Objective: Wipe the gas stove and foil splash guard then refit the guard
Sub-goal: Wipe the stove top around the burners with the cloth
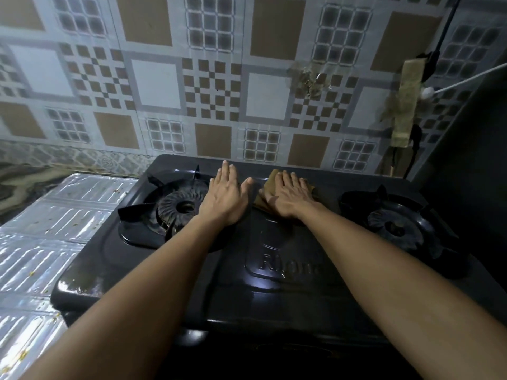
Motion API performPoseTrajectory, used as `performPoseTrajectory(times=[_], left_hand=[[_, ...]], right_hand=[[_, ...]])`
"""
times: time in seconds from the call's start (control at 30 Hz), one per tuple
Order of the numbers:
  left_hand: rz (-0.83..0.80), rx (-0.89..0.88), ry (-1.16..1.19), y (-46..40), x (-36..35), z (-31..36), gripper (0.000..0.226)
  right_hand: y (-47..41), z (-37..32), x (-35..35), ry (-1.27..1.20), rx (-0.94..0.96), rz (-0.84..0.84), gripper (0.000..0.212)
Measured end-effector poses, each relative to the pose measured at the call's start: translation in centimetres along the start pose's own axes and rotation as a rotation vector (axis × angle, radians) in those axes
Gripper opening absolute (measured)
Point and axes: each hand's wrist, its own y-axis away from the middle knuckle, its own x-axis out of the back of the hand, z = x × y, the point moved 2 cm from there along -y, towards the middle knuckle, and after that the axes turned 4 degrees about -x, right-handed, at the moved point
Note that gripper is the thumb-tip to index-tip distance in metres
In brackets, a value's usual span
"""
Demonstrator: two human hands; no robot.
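Observation:
A black two-burner gas stove (274, 292) fills the middle of the view. My left hand (226, 196) lies flat with straight fingers on the stove top, just right of the left burner (181, 208). My right hand (289, 196) presses flat on a brown cloth (270, 185) at the back centre of the stove. The right burner (395, 229) sits beyond my right forearm. The silver foil splash guard (52, 229) lies flat to the left of the stove, with small food specks on it.
A patterned tiled wall (219, 78) rises directly behind the stove. At the right, a dirty strip (406, 105) hangs on the wall with a black cord (444, 28) and a white cable (461, 82). A dark upright surface (472, 160) borders the stove's right side.

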Motion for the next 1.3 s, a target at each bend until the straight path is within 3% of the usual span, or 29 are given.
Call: performPoseTrajectory(times=[0.23,0.37,0.43,0.57,0.7,0.8,0.87,0.97,1.07,1.2,1.3], left_hand=[[0.053,0.006,0.052,0.3,0.4,0.1,0.067],[0.025,0.04,0.013,0.0,0.2,-0.3,0.069],[-0.016,0.052,-0.018,-0.2,0.0,-0.3,0.071],[-0.029,0.083,-0.029,-0.3,0.0,-0.3,0.074],[0.012,0.081,-0.015,-0.1,-0.2,-0.2,0.073],[0.041,0.063,0.021,0.0,-0.1,-0.3,0.071],[0.06,0.048,0.037,0.2,-0.1,-0.3,0.071],[0.082,0.035,0.052,0.0,0.0,-0.4,0.071],[0.093,0.037,0.03,-0.2,0.2,-0.8,0.069],[0.07,0.05,0.02,-0.2,-0.1,-1.1,0.07],[0.06,0.052,0.025,-0.3,-0.1,-0.8,0.071]], right_hand=[[-2.8,-4.4,0.2,0.094,0.268,0.019,0.069],[-1.2,-3.7,0.0,0.095,0.465,0.04,0.067],[-0.5,-3.0,0.1,0.033,0.466,0.016,0.062],[-1.0,-1.2,0.2,0.004,0.209,0.019,0.059],[-1.5,3.9,0.7,-0.061,-0.395,0.019,0.068],[-1.8,4.3,1.0,-0.081,-0.54,0.012,0.07],[-2.4,2.8,0.7,-0.064,-0.427,0.034,0.068],[-2.9,-1.3,0.2,0.009,-0.018,0.097,0.062],[-1.7,-5.2,0.1,0.057,0.265,0.026,0.064],[1.5,-4.3,-0.7,0.041,0.346,0.025,0.068],[3.0,-1.6,-1.2,0.018,0.237,0.059,0.063]])
